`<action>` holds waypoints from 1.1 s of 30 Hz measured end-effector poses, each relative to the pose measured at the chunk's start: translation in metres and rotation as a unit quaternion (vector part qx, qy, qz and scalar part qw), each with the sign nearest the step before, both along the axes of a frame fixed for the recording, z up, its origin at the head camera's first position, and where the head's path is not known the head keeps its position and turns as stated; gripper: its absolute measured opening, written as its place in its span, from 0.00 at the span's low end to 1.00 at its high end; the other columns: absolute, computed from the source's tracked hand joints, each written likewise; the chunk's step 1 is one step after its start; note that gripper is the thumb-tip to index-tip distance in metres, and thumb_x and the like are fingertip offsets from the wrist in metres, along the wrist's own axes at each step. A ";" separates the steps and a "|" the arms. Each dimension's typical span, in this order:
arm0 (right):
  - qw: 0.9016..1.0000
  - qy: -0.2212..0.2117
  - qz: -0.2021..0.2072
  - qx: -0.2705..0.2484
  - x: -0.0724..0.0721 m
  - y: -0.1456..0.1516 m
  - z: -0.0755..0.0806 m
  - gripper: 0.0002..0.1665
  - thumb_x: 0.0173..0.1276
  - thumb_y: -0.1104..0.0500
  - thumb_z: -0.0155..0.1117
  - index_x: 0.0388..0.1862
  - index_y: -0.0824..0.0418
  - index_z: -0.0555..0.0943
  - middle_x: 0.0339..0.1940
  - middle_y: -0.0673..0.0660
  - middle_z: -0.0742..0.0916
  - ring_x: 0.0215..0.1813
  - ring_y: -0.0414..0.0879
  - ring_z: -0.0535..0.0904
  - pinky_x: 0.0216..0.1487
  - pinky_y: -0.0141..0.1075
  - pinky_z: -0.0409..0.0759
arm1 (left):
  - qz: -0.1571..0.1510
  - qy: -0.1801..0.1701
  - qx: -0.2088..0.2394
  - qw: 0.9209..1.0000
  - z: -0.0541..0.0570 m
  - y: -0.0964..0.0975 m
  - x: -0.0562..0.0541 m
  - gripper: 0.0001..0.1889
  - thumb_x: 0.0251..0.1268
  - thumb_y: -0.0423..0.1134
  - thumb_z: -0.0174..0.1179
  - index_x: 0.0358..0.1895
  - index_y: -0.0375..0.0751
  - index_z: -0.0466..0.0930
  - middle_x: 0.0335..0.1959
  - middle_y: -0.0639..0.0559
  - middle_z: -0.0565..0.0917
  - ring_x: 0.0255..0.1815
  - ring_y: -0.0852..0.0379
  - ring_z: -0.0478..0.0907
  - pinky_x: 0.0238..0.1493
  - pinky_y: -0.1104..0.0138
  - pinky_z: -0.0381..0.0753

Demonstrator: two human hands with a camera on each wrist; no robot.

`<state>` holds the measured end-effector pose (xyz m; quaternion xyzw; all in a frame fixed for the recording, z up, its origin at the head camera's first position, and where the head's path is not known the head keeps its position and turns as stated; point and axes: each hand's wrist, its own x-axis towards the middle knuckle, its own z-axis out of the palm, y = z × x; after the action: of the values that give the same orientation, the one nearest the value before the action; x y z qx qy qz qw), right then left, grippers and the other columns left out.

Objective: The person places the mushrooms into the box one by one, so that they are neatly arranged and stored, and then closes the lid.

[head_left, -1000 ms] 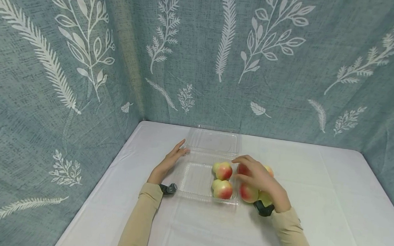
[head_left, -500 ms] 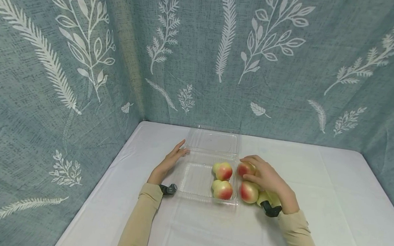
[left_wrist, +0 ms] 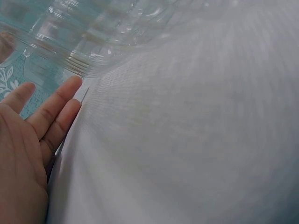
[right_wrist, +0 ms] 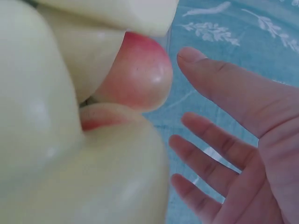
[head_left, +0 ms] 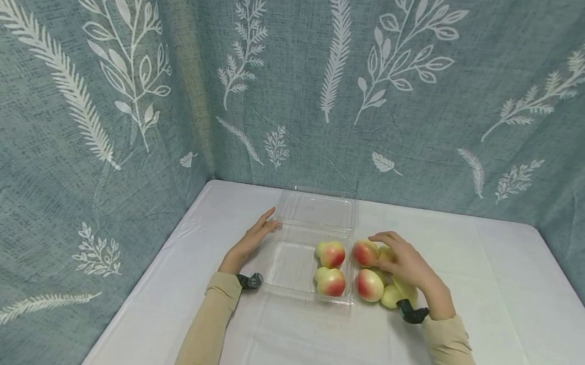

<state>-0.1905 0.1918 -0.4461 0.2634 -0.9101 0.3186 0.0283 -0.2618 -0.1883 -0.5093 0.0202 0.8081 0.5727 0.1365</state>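
A clear plastic clamshell box (head_left: 290, 265) lies open in the middle of the table. Two yellow pears with red blush, a rear one (head_left: 333, 254) and a front one (head_left: 332, 282), lie in its right part. My left hand (head_left: 252, 242) is at the box's left side, fingers extended; in the left wrist view the fingertips are close to the clear plastic (left_wrist: 88, 56), contact unclear. Right of the box lie several more pears (head_left: 369, 286). Over them hovers my right hand (head_left: 407, 260), fingers spread and holding nothing. The right wrist view shows a gap between thumb and a red-cheeked pear (right_wrist: 140, 74).
The box's lid (head_left: 316, 210) is folded back towards the rear edge of the white-covered table (head_left: 465, 302). A blue-green patterned curtain (head_left: 287, 94) hangs behind and to the left. Black wrist cameras (head_left: 411, 312) sit at both wrists.
My right hand has moved right, from beside the box to over the loose pears, uncovering the nearest ones. The left hand, the box and the two pears inside have stayed put.
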 end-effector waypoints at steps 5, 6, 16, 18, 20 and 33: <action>1.000 0.004 0.002 0.000 0.000 0.007 -0.001 0.29 0.56 0.62 0.69 0.58 0.62 0.74 0.56 0.61 0.76 0.57 0.59 0.73 0.55 0.54 0.71 | 0.004 -0.002 -0.003 1.000 -0.001 0.000 0.000 0.32 0.68 0.58 0.46 0.73 0.67 0.45 0.65 0.46 0.69 0.69 0.44 0.60 0.69 0.42 0.44; 1.000 0.003 0.001 0.000 0.000 0.009 -0.001 0.29 0.56 0.62 0.69 0.58 0.62 0.74 0.56 0.61 0.77 0.56 0.58 0.73 0.55 0.53 0.71 | 0.003 -0.002 -0.003 1.000 -0.001 0.000 0.000 0.32 0.68 0.58 0.46 0.73 0.67 0.44 0.65 0.46 0.69 0.69 0.44 0.59 0.69 0.42 0.44; 0.999 0.010 -0.031 0.038 0.001 0.018 -0.004 0.31 0.57 0.55 0.69 0.60 0.61 0.73 0.57 0.62 0.76 0.59 0.59 0.72 0.55 0.56 0.70 | 0.002 0.003 -0.006 1.000 -0.001 0.000 0.000 0.32 0.69 0.57 0.44 0.73 0.65 0.44 0.66 0.46 0.69 0.69 0.44 0.60 0.69 0.42 0.44; 0.998 0.004 -0.040 0.039 0.002 0.020 -0.004 0.33 0.57 0.54 0.69 0.61 0.61 0.71 0.57 0.62 0.76 0.59 0.60 0.71 0.55 0.57 0.70 | 0.000 0.004 -0.006 1.000 -0.001 -0.001 0.000 0.32 0.69 0.57 0.44 0.73 0.64 0.44 0.66 0.45 0.69 0.69 0.43 0.60 0.69 0.42 0.44; 0.998 -0.003 -0.050 0.041 0.003 0.022 -0.004 0.34 0.58 0.52 0.69 0.62 0.60 0.70 0.58 0.62 0.75 0.60 0.61 0.71 0.54 0.58 0.71 | -0.001 0.002 -0.006 1.000 -0.001 -0.001 -0.001 0.32 0.70 0.56 0.44 0.73 0.65 0.44 0.66 0.45 0.68 0.69 0.44 0.59 0.69 0.43 0.44; 0.996 -0.025 -0.071 0.050 0.006 0.028 -0.011 0.31 0.59 0.51 0.68 0.58 0.61 0.73 0.52 0.63 0.78 0.54 0.62 0.75 0.48 0.58 0.73 | -0.025 0.000 -0.016 1.000 0.032 0.004 0.018 0.34 0.71 0.55 0.43 0.75 0.54 0.41 0.67 0.40 0.65 0.69 0.41 0.58 0.69 0.42 0.45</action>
<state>-0.1847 0.2202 -0.4570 0.1913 -0.9416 0.2767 0.0155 -0.2440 -0.1841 -0.4776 0.0381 0.8166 0.5559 0.1506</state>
